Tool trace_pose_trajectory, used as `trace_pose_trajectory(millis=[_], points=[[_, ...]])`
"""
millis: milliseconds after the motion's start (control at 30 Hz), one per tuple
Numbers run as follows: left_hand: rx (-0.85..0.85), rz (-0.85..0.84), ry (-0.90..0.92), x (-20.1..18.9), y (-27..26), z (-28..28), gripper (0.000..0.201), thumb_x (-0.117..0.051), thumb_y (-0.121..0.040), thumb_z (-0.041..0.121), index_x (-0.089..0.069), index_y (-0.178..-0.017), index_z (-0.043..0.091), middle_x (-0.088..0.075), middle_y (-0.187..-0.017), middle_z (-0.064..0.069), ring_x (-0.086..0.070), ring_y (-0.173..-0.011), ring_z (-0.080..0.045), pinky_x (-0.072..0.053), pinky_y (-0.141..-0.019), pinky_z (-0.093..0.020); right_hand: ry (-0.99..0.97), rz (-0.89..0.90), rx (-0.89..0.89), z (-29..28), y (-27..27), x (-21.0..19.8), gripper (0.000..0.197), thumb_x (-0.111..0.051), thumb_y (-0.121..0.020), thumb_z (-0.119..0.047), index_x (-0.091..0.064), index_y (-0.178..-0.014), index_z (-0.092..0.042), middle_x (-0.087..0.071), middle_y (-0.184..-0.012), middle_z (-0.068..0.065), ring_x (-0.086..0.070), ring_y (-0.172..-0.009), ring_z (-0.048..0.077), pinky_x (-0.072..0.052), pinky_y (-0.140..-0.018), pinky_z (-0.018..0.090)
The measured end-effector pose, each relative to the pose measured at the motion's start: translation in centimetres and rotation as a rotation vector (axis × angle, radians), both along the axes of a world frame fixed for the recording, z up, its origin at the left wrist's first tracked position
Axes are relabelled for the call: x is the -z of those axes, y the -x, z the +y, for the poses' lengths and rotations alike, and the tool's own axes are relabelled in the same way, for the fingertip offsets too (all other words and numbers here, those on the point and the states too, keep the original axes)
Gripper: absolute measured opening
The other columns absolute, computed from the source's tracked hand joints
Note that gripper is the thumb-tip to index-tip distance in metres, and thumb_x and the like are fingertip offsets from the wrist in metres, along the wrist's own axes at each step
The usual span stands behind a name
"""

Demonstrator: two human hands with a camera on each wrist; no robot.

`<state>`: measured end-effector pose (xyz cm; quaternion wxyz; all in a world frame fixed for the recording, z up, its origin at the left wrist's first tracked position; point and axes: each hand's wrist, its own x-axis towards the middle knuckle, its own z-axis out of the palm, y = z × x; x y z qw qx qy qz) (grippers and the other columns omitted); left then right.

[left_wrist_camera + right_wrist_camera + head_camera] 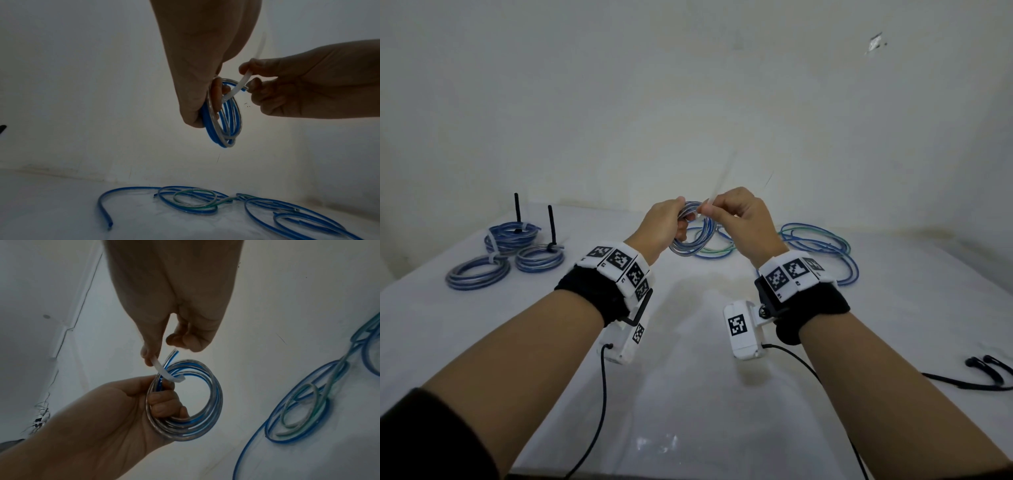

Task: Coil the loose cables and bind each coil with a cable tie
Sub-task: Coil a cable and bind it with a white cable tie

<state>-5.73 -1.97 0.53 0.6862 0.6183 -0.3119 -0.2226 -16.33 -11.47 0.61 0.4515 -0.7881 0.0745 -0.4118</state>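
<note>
My left hand (666, 222) grips a small coil of blue and clear cable (693, 236) held up above the table; the coil (197, 400) hangs from its curled fingers (162, 402). My right hand (736, 214) pinches a white cable tie (717, 192) between thumb and forefinger right at the top of the coil. The tie (238, 87) bends around the coil's strands (224, 120), its tail pointing upward. In the right wrist view the tie (164, 371) curls over the bundle next to a loose cable end (172, 355).
Three bound coils (506, 253) lie at the table's far left, two with black ties sticking up (551, 222). Loose blue and green cables (815, 243) sprawl at the far right and behind my hands (205, 201). Black ties (983, 370) lie at the right edge.
</note>
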Motion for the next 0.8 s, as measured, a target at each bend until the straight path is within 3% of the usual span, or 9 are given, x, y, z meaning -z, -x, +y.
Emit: trace_pose_trajectory(millis=[100, 167, 200, 267, 367, 433, 633, 800], points=[[0.050, 0.027, 0.015, 0.1, 0.2, 0.2, 0.035, -0.031, -0.098, 0.014, -0.049, -0.068, 0.008, -0.043, -0.057, -0.001, -0.030, -0.040, -0.008, -0.029, -0.050, -0.023, -0.034, 0.042, -0.026, -0.1, -0.2, 0.1, 0.005, -0.068, -0.083, -0.010, -0.072, -0.087, -0.008, -0.057, -0.102, 0.002, -0.054, -0.103, 0.013, -0.046, -0.085, 0.020], [0.070, 0.031, 0.004, 0.0, 0.4, 0.4, 0.036, -0.030, -0.098, 0.015, -0.045, -0.066, 0.009, -0.039, -0.046, 0.004, -0.028, -0.038, -0.008, -0.030, -0.049, -0.023, -0.070, 0.040, -0.092, 0.0, -0.3, 0.1, 0.012, -0.063, -0.086, -0.005, -0.070, -0.096, -0.002, -0.062, -0.112, 0.007, -0.056, -0.108, 0.013, -0.046, -0.083, 0.011], [0.072, 0.029, -0.003, -0.1, 0.5, 0.5, 0.036, -0.030, -0.097, 0.015, -0.043, -0.065, 0.009, -0.038, -0.041, 0.007, -0.028, -0.037, -0.008, -0.030, -0.049, -0.023, -0.101, 0.029, -0.142, 0.1, -0.3, -0.1, 0.013, -0.060, -0.087, -0.002, -0.068, -0.098, -0.001, -0.063, -0.115, 0.012, -0.059, -0.105, 0.014, -0.047, -0.085, 0.012], [0.063, 0.012, -0.006, -0.3, 0.4, 0.8, 0.035, -0.030, -0.096, 0.014, -0.045, -0.065, 0.008, -0.040, -0.040, 0.007, -0.030, -0.037, -0.008, -0.031, -0.050, -0.024, -0.134, 0.010, -0.222, 0.4, -0.3, -0.2, 0.012, -0.056, -0.089, 0.002, -0.065, -0.096, -0.002, -0.064, -0.114, 0.018, -0.062, -0.098, 0.017, -0.049, -0.092, 0.022], [0.027, -0.070, -0.026, -0.4, 0.2, 1.1, 0.034, -0.032, -0.095, 0.013, -0.053, -0.069, 0.008, -0.049, -0.056, -0.001, -0.035, -0.039, -0.009, -0.034, -0.050, -0.024, -0.098, -0.001, -0.254, 0.4, -0.5, -0.1, 0.013, -0.054, -0.090, 0.004, -0.064, -0.090, -0.004, -0.064, -0.111, 0.027, -0.061, -0.100, 0.026, -0.047, -0.098, 0.035], [-0.001, -0.135, -0.059, -0.4, 0.1, 1.3, 0.034, -0.032, -0.095, 0.014, -0.056, -0.071, 0.008, -0.051, -0.062, -0.005, -0.038, -0.044, -0.011, -0.036, -0.051, -0.024, -0.089, -0.017, -0.257, 0.5, -0.7, 0.0, 0.018, -0.054, -0.089, 0.006, -0.064, -0.086, -0.008, -0.065, -0.106, 0.025, -0.061, -0.097, 0.026, -0.048, -0.096, 0.036], [-0.006, -0.458, -0.250, -0.4, -0.1, 1.8, 0.044, -0.032, -0.095, 0.020, -0.061, -0.066, 0.006, -0.064, -0.071, -0.012, -0.048, -0.061, -0.020, -0.039, -0.064, -0.032, -0.138, -0.101, -0.204, 0.7, -1.2, 0.6, 0.014, -0.053, -0.088, 0.008, -0.064, -0.095, 0.004, -0.065, -0.082, 0.010, -0.064, -0.075, 0.008, -0.051, -0.077, 0.020], [0.050, -0.366, -0.221, -0.7, 0.3, 1.8, 0.039, -0.032, -0.097, 0.014, -0.059, -0.069, 0.011, -0.058, -0.065, -0.002, -0.043, -0.056, -0.011, -0.034, -0.055, -0.023, -0.162, -0.126, -0.150, 1.0, -0.9, 0.8, 0.013, -0.058, -0.087, 0.004, -0.067, -0.092, -0.003, -0.063, -0.084, 0.008, -0.063, -0.075, 0.005, -0.051, -0.072, 0.019]])
